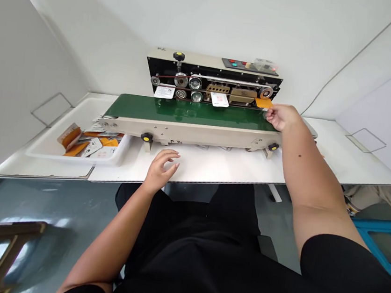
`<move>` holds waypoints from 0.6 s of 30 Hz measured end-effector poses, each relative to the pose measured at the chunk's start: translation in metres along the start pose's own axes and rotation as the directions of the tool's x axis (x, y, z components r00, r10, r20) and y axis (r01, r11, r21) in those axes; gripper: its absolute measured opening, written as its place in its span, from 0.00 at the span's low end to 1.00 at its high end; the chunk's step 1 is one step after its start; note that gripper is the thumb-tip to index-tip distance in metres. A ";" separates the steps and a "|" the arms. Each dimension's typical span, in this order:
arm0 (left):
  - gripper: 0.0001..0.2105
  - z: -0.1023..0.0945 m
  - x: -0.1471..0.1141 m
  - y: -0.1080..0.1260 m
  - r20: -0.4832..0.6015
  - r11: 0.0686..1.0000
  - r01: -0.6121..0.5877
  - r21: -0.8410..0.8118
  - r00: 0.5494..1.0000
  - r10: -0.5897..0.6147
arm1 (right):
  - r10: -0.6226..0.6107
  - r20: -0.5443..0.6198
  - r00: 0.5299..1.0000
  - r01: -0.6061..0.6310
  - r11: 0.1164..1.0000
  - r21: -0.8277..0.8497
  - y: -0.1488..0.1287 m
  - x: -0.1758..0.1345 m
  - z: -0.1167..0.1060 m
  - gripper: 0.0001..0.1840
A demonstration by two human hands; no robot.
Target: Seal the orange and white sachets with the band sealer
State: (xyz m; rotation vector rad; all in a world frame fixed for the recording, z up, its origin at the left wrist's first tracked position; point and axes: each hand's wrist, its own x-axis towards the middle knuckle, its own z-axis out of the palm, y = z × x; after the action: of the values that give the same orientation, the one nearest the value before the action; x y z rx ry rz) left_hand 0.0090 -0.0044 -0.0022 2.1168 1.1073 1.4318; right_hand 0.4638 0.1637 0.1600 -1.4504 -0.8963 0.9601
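My right hand [280,117] is at the right end of a band sealing machine [217,64], its fingers pinched on the edge of a small orange packet [263,103]. The packet's far edge meets the machine's belts below a round wheel. Further left, a white packet with pink print [219,100] and a white card-like packet [164,91] hang along the same belts, above the green conveyor belt [185,112]. My left hand [161,170] holds nothing. It hovers or rests over the table's front edge, with fingers curved and the thumb apart.
A white plastic bin [119,154] at the left end of the conveyor holds several orange and white packets. Black knobs [146,137] stick out of the machine's front. A blue stool [383,229] stands on the right, a brown stool [11,243] on the left. Another person's leg [383,198] shows at right.
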 end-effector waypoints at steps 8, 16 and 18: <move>0.29 0.031 0.017 -0.001 0.428 0.920 0.024 0.390 0.881 -0.204 | -0.737 0.112 0.667 0.664 0.520 -0.537 0.101 -0.118 0.022 0.19; 0.45 0.083 0.085 -0.007 0.428 0.706 0.123 0.697 0.718 -0.549 | -0.156 0.458 0.875 0.483 0.312 -0.818 0.182 -0.140 0.058 0.47; 0.47 0.096 0.102 -0.015 0.424 0.683 0.157 0.713 0.680 -0.598 | -0.111 0.441 0.890 0.453 0.301 -0.839 0.174 -0.118 0.065 0.47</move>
State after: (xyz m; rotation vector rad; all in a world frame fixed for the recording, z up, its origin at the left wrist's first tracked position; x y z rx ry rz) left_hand 0.1071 0.0950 0.0102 2.2467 1.7506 0.0417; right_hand 0.3607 0.0642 -0.0068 -1.9755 -2.1293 0.2994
